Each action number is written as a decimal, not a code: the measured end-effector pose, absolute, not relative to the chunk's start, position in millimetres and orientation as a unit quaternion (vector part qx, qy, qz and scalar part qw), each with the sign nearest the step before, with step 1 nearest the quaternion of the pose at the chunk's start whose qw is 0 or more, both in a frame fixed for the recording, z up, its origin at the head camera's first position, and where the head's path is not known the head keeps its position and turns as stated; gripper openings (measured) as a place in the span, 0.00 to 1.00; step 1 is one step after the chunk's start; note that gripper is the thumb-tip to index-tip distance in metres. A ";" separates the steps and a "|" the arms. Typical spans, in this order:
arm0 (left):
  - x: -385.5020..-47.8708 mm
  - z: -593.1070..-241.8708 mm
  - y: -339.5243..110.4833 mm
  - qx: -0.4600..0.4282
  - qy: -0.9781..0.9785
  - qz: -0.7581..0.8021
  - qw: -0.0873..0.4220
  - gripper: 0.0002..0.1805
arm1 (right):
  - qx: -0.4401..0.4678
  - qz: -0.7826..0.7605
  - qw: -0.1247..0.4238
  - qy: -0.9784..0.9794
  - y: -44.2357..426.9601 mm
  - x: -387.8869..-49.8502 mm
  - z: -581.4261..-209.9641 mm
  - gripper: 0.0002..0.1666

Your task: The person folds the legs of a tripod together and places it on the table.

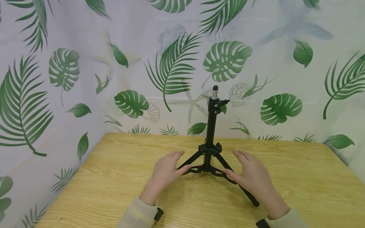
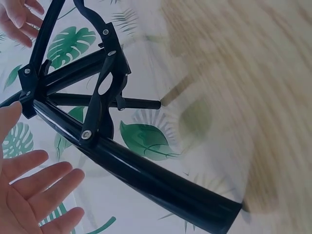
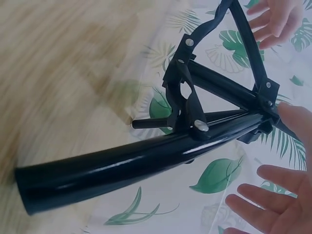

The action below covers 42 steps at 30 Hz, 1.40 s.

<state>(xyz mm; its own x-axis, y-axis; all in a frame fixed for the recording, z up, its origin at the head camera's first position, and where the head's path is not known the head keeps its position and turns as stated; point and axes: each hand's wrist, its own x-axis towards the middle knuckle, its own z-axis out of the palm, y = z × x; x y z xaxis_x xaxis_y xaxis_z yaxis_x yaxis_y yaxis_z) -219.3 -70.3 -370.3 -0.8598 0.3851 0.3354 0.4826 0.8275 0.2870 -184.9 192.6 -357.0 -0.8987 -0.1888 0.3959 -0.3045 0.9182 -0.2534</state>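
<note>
A black tripod light stand stands upright on the table with its legs spread. Its metal spigot points up, and a clamp knob juts out to the right. My left hand is held beside the stand's left leg, fingers extended and holding nothing. On the other side, my right hand hovers by the right leg, its fingers likewise spread. Close up, the left wrist view has one tubular leg with a riveted brace; a similar leg crosses the right wrist view.
The wooden table reaches back to a white cloth backdrop printed with green leaves. More of the cloth hangs along the left side. Dark straps show at both sleeve cuffs.
</note>
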 end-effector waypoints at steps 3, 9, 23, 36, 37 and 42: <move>-219.6 -371.4 -70.9 -0.224 -0.949 -0.188 0.120 0.29 | 0.127 0.171 0.187 -0.959 191.8 -185.1 -355.9 0.39; -221.1 -373.2 -72.7 -0.218 -0.948 -0.217 0.082 0.28 | 0.133 0.204 0.202 -0.949 190.0 -187.8 -348.2 0.36; -224.4 -381.6 -81.4 -0.221 -0.937 -0.267 0.037 0.25 | 0.169 0.242 0.271 -0.916 185.4 -198.8 -324.2 0.31; -221.8 -385.3 -84.7 -0.231 -0.935 -0.268 0.026 0.25 | 0.194 0.272 0.327 -0.884 181.7 -205.5 -296.8 0.29; -221.9 -386.0 -85.1 -0.231 -0.935 -0.268 0.025 0.24 | 0.196 0.273 0.338 -0.879 181.3 -206.0 -294.4 0.28; -222.5 -388.8 -86.0 -0.230 -0.934 -0.274 0.019 0.23 | 0.207 0.292 0.379 -0.853 179.2 -207.5 -279.9 0.26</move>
